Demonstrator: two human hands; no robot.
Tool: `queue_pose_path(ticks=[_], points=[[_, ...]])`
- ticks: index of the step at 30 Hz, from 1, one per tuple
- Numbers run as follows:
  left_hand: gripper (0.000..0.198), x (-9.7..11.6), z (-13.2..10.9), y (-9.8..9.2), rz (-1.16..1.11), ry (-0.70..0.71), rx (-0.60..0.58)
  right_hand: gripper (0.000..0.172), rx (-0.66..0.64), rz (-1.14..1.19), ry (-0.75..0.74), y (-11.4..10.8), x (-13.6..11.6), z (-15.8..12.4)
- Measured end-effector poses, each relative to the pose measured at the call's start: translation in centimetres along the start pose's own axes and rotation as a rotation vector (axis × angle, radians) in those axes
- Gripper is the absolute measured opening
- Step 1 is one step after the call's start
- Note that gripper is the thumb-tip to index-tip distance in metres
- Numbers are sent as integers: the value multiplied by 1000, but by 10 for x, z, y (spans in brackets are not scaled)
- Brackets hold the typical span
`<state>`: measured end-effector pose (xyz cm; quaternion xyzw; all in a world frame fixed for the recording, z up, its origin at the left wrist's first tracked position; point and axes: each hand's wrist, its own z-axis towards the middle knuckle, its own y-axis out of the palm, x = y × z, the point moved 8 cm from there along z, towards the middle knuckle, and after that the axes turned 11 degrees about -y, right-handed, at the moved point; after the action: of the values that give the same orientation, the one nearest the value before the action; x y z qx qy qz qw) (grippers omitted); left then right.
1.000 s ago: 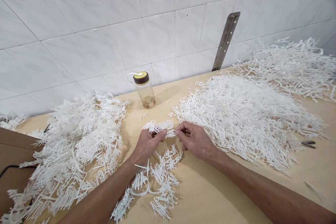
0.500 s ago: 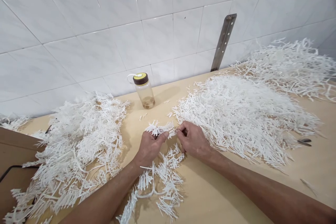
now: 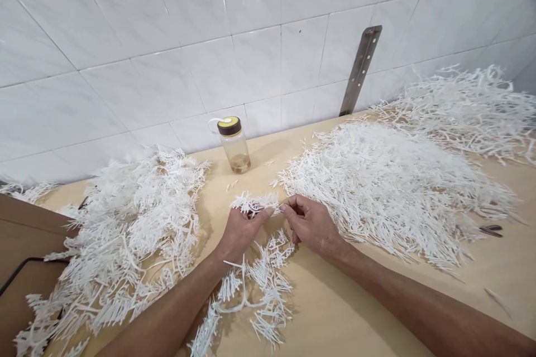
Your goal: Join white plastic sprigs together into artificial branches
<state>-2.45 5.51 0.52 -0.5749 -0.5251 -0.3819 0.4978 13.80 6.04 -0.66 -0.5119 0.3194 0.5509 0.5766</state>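
Observation:
A small white branched plastic sprig [image 3: 251, 202] with many thin tips is pinched in my left hand [image 3: 243, 230], its end pointing right. My right hand [image 3: 312, 225] meets it from the right, thumb and forefinger closed at the sprig's tip; whatever lies between those fingers is too small to make out. Below the hands, a larger white branched piece [image 3: 268, 273] rests on the table, partly behind my left forearm. To the right of my right hand spreads a big heap of thin white strands [image 3: 393, 189].
Another pile of white sprigs [image 3: 142, 223] covers the table's left side, beside a brown box [image 3: 29, 256]. A clear bottle [image 3: 237, 148] with a dark and yellow lid stands near the tiled wall. A metal bracket [image 3: 360, 72] leans there. More strands [image 3: 469, 111] lie back right; a dark-handled tool [image 3: 491, 230] pokes out.
Both hands stay nearly in place, with the right fingertips shifting slightly at the sprig's end. The whole view has moved a little, so everything sits slightly further right.

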Motion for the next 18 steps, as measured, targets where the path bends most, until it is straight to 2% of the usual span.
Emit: queue_pose_path(ticks=[5, 10, 15, 18], points=[[39, 1, -1, 2, -15, -21, -43, 17, 12, -93, -22, -2, 0, 1], [42, -4, -1, 7, -20, -50, -123, 13, 78, -291, -177, -6, -11, 3], [41, -7, -5, 11, -88, -93, -182, 14, 151, -359, -28, -18, 5, 5], [42, -10, -2, 5, -154, -101, -115, 15, 160, -273, -33, -20, 10, 5]])
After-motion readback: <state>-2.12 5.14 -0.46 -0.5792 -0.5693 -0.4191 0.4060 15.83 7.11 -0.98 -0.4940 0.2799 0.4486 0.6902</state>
